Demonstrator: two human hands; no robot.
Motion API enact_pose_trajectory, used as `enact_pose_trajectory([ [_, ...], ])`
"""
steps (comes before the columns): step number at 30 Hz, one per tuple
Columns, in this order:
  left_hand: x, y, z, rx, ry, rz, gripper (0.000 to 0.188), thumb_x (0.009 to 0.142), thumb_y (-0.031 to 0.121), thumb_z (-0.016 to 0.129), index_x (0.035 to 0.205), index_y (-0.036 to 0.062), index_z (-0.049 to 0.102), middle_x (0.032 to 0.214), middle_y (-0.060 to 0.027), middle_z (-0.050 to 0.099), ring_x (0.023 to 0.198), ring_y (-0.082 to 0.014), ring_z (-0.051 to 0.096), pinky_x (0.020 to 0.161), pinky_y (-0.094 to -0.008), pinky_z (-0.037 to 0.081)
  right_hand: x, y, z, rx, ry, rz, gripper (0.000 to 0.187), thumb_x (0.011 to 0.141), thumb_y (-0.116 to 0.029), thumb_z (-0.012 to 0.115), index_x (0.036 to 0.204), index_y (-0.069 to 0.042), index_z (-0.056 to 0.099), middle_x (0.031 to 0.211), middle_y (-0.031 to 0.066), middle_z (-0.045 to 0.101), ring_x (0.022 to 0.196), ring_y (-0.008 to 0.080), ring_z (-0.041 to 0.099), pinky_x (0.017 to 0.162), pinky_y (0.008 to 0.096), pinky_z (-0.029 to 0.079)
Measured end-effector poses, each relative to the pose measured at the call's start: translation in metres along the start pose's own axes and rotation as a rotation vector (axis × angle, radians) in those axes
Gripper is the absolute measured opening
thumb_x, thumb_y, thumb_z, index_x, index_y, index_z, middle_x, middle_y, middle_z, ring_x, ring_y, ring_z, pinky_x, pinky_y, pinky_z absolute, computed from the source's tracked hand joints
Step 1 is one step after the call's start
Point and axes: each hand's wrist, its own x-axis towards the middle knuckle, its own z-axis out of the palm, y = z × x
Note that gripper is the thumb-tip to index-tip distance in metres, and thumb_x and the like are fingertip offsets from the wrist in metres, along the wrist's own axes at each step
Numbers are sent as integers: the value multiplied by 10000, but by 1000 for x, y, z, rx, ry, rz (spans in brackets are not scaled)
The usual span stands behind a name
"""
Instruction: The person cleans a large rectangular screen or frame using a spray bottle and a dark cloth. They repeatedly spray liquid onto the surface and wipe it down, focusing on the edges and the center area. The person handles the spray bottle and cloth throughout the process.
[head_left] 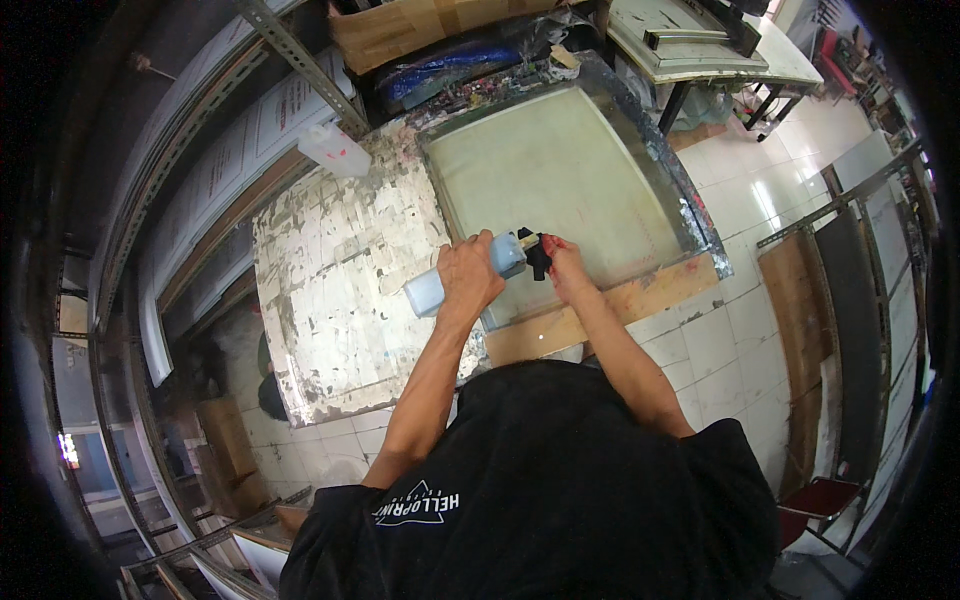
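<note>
My left hand [470, 275] is wrapped round a pale blue plastic bottle [425, 292], tilted with its mouth end to the right. At that mouth, my right hand [567, 270] pinches a crumpled black cloth [538, 264]. Something red shows at the right fingertips; I cannot tell whether it is a stain or fabric. Both hands are over the near edge of a screen-printing frame [560, 150] with pale yellow-green mesh. A wooden strip [620, 308] runs along the frame's near side.
The worn, paint-flaked tabletop [345, 280] spreads to the left, with a translucent white jug [335, 150] at its far edge. Metal shelving [190, 140] holds boards on the left. Behind are a cardboard box [430, 30] and another table [780, 55]. Panels [800, 330] lean at right.
</note>
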Motion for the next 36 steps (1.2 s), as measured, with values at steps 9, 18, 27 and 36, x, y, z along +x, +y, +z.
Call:
enact_pose_trajectory([
  [9,12,9,9,73,-103,-14,302,631,90,684,926,53,629,826,-164,690,796,-324,678,728,-393,482,3,-11,-15,-97,-99,143,88,922,-137,615,975,-80,653,856,-37,631,751,62,600,609,215,516],
  [18,6,14,16,161,-140,-85,349,638,163,773,951,76,646,833,-138,707,824,-288,696,754,-346,481,14,1,-18,-56,-141,240,95,924,-127,592,963,-57,643,873,12,648,735,117,622,609,271,522],
  [27,-12,-5,22,20,-43,-120,435,634,175,801,1008,57,612,915,-168,684,891,-326,657,745,-383,476,20,0,-15,-37,-160,182,127,954,-99,540,990,-13,628,888,39,651,756,159,639,685,315,560],
  [36,-43,-72,49,-891,583,-439,607,651,214,891,1091,8,528,1038,-150,638,956,-275,606,866,-373,469,30,-24,11,-813,-110,-496,242,946,-79,526,1168,3,577,1125,201,627,1035,321,614,886,389,510],
])
